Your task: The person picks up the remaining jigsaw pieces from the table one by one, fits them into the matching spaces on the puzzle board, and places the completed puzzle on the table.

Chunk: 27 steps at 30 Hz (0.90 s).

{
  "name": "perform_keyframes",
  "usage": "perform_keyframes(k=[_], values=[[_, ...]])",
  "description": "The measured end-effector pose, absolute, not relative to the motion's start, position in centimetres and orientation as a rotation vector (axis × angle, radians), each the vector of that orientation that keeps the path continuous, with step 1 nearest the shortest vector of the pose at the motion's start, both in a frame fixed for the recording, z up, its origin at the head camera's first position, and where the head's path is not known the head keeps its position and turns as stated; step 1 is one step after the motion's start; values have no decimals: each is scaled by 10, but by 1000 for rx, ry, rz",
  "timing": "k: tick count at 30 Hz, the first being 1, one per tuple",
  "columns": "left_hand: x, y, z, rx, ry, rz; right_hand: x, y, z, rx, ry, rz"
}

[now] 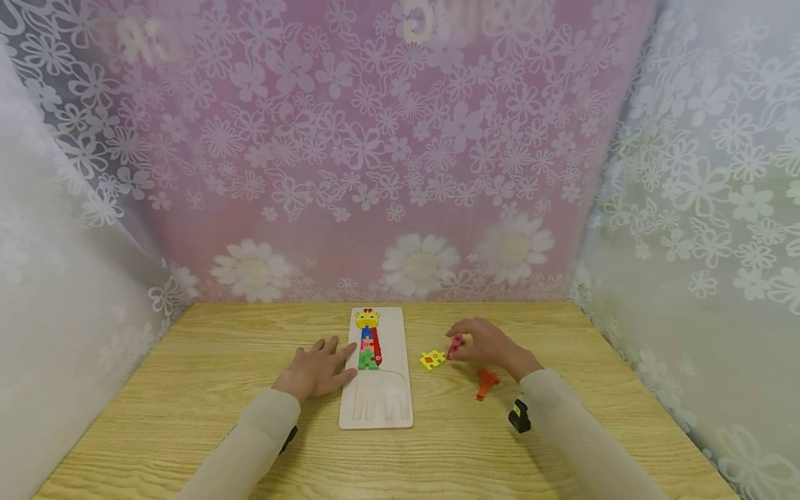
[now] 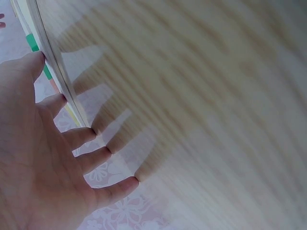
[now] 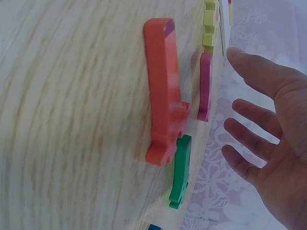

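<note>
A pale puzzle board (image 1: 392, 347) lies on the table, with a giraffe's yellow head (image 1: 367, 319) and blue, pink, red and green pieces (image 1: 368, 360) fitted in its upper part. My left hand (image 1: 317, 369) has its fingers spread, thumb and index fingertip right at the board's left edge. To the right of the board, my right hand (image 1: 490, 345) hovers over a magenta puzzle piece (image 3: 205, 87), thumb and fingers parted around it without gripping. A yellow piece (image 1: 432, 359) lies just left of that hand. Nearer the wrist is an orange-red piece (image 1: 487, 382).
A green piece (image 3: 181, 171) lies beyond the orange-red one in the right wrist view, hidden by my hand in the head view; a bit of blue (image 3: 154, 227) shows near it. Floral curtains (image 1: 400, 173) enclose the wooden table (image 1: 237, 340) at the back and sides.
</note>
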<state>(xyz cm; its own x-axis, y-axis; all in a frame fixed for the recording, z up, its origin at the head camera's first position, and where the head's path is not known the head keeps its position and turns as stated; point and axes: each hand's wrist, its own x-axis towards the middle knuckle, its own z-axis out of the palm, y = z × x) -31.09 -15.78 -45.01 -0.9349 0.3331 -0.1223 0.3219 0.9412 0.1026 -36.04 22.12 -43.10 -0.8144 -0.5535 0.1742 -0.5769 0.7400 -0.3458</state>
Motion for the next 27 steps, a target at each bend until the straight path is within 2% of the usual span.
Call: perform_keyframes(k=[27], values=[[-312,-159,-452,502,2956,123,-365,227,-441,906,-2955,591]])
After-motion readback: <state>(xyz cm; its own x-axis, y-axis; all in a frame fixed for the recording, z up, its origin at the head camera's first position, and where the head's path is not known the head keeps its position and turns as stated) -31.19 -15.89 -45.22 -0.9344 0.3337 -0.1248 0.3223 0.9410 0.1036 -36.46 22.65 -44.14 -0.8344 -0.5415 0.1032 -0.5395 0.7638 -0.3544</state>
